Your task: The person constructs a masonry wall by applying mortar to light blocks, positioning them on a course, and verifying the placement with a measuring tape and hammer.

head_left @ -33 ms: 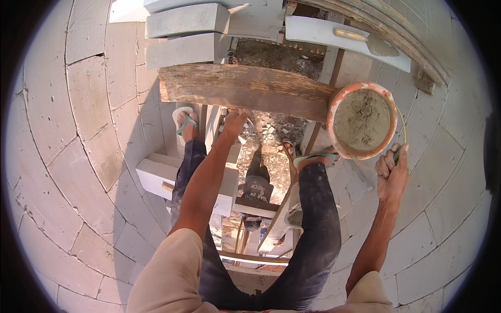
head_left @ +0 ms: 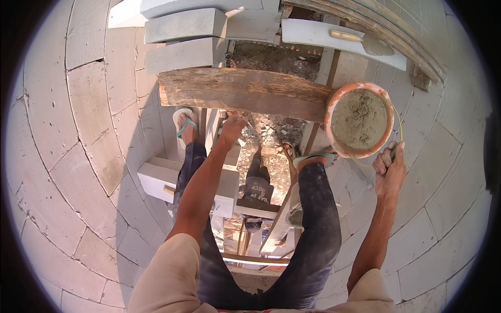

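My right hand (head_left: pixel 390 169) is closed round the thin handle (head_left: pixel 401 122) of a round orange-red bucket (head_left: pixel 332 142). Grey wet mortar (head_left: pixel 361 119) fills much of the bucket, which is at the right end of a rough brown wooden plank (head_left: pixel 245 91). At the plank's near edge, left of its middle, my left hand (head_left: pixel 233 128) has its fingers curled. Whether they grip the plank or something else is hidden. Each of my feet, in flip-flops, stands on a support to either side of the gap below.
Pale block walls curve up on both sides. Grey blocks (head_left: pixel 185 26) lie at the far left; a wooden-handled trowel (head_left: pixel 373 44) rests on a white block at the far right. Far below, a person (head_left: pixel 258 189) stands on rubble. Another block (head_left: pixel 224 195) lies by my left leg.
The whole view has shifted slightly, and my left hand sits a little nearer to me. My right hand still holds the bucket's handle.
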`<state>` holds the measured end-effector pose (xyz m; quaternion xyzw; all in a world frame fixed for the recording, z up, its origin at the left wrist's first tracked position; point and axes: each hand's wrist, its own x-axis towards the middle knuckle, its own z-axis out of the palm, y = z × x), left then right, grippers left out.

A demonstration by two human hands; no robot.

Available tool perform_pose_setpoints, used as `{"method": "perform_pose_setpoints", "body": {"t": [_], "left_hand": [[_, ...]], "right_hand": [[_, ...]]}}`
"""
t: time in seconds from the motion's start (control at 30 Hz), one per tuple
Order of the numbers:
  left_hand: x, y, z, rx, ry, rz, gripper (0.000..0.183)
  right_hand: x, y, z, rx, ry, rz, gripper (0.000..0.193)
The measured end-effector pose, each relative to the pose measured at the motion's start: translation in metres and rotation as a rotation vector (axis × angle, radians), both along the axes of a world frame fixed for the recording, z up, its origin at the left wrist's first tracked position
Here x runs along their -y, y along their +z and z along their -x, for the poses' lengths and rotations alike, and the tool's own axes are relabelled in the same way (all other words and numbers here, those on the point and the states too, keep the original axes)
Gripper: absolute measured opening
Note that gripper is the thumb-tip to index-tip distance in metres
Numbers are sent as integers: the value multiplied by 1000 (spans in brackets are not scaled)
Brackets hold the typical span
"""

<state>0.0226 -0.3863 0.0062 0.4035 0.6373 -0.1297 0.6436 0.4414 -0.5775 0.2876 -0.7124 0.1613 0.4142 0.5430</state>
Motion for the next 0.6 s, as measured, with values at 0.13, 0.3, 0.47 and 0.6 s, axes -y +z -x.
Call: {"method": "perform_pose_setpoints", "body": {"t": [0.13,0.3,0.47,0.6], "left_hand": [[-15,113,50,133,-599,-94,62],[-69,236,113,75,-617,-68,60],[-120,288,186,-50,-522,-161,55],[-158,287,262,-108,-455,-254,51]], "right_hand": [[16,-5,4,284,51,219,32],[34,-8,5,470,292,437,17],[54,-18,4,587,316,582,21],[57,-27,13,703,472,856,34]]}}
